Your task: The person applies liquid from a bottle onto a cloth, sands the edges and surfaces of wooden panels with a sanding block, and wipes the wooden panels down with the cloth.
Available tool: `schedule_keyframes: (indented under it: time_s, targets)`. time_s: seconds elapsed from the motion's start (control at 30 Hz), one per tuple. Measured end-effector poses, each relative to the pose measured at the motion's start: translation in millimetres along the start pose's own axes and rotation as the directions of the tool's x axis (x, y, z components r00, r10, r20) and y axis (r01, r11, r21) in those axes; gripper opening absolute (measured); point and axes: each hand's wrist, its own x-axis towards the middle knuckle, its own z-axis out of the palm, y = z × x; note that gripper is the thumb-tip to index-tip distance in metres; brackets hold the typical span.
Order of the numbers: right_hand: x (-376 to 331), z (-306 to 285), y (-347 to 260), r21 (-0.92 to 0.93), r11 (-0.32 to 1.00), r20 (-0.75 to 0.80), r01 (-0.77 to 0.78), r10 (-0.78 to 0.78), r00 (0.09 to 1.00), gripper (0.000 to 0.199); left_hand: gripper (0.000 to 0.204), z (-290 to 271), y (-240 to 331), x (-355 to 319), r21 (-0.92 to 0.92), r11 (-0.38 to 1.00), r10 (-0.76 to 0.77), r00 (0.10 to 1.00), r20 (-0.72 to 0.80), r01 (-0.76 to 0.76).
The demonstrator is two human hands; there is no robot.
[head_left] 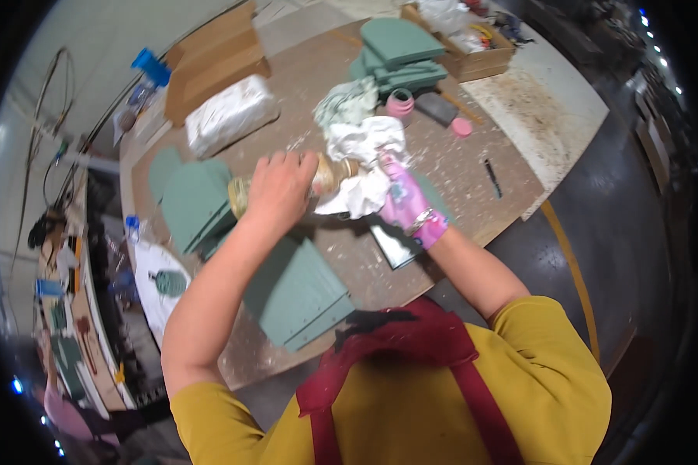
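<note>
My left hand (279, 190) is bare and grips a tan, cylinder-shaped piece (329, 174) held sideways above the workbench. My right hand (403, 200) wears a pink patterned glove and presses a crumpled white cloth (364, 159) against the right end of that piece. The part of the piece under my left palm is hidden. Green fan-shaped panels (298, 291) lie on the bench just below my hands.
More green panels (194, 201) lie left, and a stack (399, 50) sits at the back. A pink jar (400, 103) with its lid (461, 126), a plastic-wrapped white block (229, 112), cardboard boxes (213, 58), a wooden crate (473, 50) and a black pen (493, 178) are on the bench (520, 116).
</note>
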Motion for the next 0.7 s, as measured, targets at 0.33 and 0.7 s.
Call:
schedule_keyframes:
  time_s: [0.33, 0.7]
  targets:
    - [-21, 6, 44, 0.009, 0.977, -0.139, -0.212, 0.212, 0.967, 0.033, 0.037, -13, -4, -41, 0.154, 0.988, 0.018, 0.999, -0.031, -0.013]
    - [-20, 16, 41, 0.194, 0.934, 0.112, -0.300, 0.282, 0.953, 0.047, 0.045, -4, -3, -52, 0.092, 0.993, 0.079, 0.996, -0.027, -0.077]
